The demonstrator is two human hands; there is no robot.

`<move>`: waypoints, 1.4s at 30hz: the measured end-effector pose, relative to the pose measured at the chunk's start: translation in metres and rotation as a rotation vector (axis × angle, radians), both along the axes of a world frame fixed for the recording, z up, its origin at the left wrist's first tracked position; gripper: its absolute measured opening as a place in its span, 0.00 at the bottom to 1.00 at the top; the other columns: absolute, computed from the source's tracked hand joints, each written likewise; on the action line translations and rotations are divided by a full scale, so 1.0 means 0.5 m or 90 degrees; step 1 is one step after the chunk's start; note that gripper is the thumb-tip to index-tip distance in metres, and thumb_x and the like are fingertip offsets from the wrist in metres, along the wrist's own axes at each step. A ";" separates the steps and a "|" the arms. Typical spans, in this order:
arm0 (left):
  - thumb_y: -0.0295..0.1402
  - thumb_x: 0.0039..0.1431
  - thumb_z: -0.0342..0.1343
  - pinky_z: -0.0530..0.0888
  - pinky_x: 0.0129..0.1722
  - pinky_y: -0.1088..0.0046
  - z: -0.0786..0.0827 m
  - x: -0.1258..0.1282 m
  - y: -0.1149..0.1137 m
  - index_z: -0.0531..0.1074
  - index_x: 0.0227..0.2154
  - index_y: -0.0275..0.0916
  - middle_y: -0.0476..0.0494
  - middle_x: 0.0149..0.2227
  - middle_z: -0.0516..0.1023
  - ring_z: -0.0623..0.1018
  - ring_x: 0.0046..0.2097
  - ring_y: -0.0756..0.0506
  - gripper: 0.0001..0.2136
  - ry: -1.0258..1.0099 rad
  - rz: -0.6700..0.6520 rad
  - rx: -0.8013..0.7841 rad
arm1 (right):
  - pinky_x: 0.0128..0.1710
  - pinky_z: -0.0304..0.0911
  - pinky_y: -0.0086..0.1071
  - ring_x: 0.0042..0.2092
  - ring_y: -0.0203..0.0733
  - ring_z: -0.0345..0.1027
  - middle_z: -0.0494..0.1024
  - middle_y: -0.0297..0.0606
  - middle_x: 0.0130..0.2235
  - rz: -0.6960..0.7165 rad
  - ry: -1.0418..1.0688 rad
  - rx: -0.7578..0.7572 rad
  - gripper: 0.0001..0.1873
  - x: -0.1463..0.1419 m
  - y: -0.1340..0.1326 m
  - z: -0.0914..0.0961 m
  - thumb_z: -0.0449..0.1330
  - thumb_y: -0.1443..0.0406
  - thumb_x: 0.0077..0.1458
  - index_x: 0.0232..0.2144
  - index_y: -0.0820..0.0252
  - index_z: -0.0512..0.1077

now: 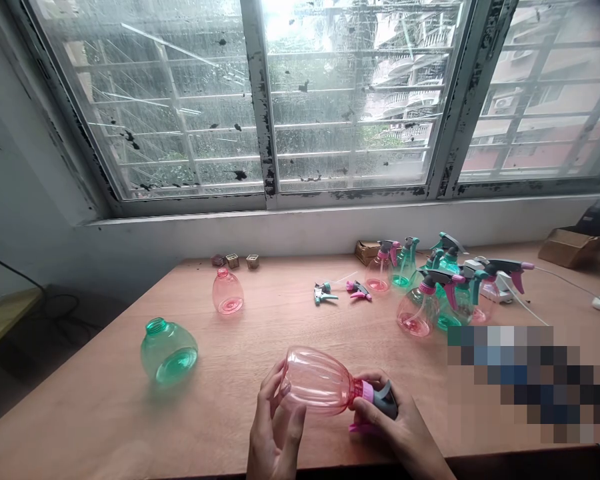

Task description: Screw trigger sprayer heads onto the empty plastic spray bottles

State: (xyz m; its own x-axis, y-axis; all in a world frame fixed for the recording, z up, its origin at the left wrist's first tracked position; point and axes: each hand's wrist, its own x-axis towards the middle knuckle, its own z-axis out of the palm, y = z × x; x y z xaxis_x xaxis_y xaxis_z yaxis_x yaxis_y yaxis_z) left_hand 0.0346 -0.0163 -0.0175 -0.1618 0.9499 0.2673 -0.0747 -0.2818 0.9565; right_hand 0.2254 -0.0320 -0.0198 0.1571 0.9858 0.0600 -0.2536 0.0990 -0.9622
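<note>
A clear pink spray bottle lies on its side in the air between my hands, above the table's front edge. My left hand is closed round its base, thumb in front and fingers behind. At the neck, my right hand grips the pink collar and the grey spray head, whose pink trigger points down and is partly covered by the fingers. On the left stand an open green bottle and a smaller open pink bottle, both without spray heads. Two loose spray heads, a green one and a pink one, lie farther back.
Several assembled pink and green spray bottles crowd the table's right side. Behind them are a cardboard box and a white power strip with cables. Small cubes sit at the back edge. A blurred-out patch covers the right front.
</note>
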 end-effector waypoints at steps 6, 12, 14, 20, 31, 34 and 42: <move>0.48 0.64 0.59 0.64 0.68 0.57 -0.008 -0.008 0.003 0.71 0.61 0.43 0.35 0.64 0.73 0.73 0.64 0.34 0.25 0.039 -0.026 -0.007 | 0.29 0.76 0.34 0.27 0.42 0.74 0.81 0.35 0.26 0.001 0.025 -0.007 0.24 0.002 0.000 -0.001 0.75 0.50 0.48 0.39 0.60 0.77; 0.46 0.65 0.60 0.67 0.67 0.58 -0.018 -0.009 0.011 0.74 0.59 0.47 0.39 0.63 0.74 0.75 0.63 0.35 0.22 0.044 -0.010 0.010 | 0.31 0.78 0.38 0.27 0.42 0.75 0.80 0.34 0.27 -0.014 0.051 -0.007 0.24 0.002 0.001 -0.003 0.76 0.52 0.48 0.40 0.61 0.76; 0.46 0.64 0.61 0.68 0.66 0.58 -0.021 -0.009 0.013 0.75 0.57 0.48 0.41 0.64 0.74 0.75 0.63 0.35 0.21 0.043 -0.003 0.018 | 0.31 0.78 0.37 0.27 0.42 0.75 0.80 0.34 0.27 -0.018 0.062 -0.013 0.24 0.003 0.002 -0.003 0.76 0.52 0.48 0.40 0.60 0.76; 0.47 0.61 0.63 0.71 0.63 0.60 -0.017 -0.008 0.007 0.75 0.57 0.49 0.40 0.62 0.76 0.77 0.60 0.36 0.22 0.058 0.020 0.018 | 0.31 0.78 0.37 0.27 0.42 0.75 0.80 0.34 0.27 -0.023 0.074 -0.020 0.25 0.004 0.003 -0.005 0.76 0.52 0.48 0.40 0.60 0.76; 0.44 0.57 0.68 0.65 0.67 0.55 -0.022 -0.012 0.011 0.70 0.59 0.49 0.43 0.61 0.72 0.71 0.64 0.35 0.27 0.059 0.033 0.076 | 0.30 0.79 0.35 0.28 0.41 0.77 0.81 0.35 0.33 0.003 0.036 0.000 0.24 0.003 -0.002 0.003 0.79 0.55 0.44 0.39 0.60 0.78; 0.43 0.57 0.68 0.63 0.68 0.53 -0.028 -0.015 0.019 0.73 0.57 0.51 0.44 0.61 0.71 0.71 0.64 0.34 0.25 0.091 0.048 0.116 | 0.30 0.79 0.36 0.29 0.42 0.78 0.81 0.34 0.33 0.012 0.036 -0.004 0.24 0.004 -0.003 0.004 0.79 0.55 0.44 0.39 0.60 0.78; 0.41 0.59 0.67 0.66 0.67 0.52 -0.033 -0.020 0.026 0.76 0.55 0.53 0.44 0.64 0.70 0.73 0.63 0.35 0.20 0.139 0.051 0.171 | 0.31 0.79 0.37 0.28 0.40 0.74 0.80 0.35 0.28 0.009 0.058 0.002 0.23 0.005 -0.002 0.008 0.76 0.53 0.48 0.40 0.62 0.77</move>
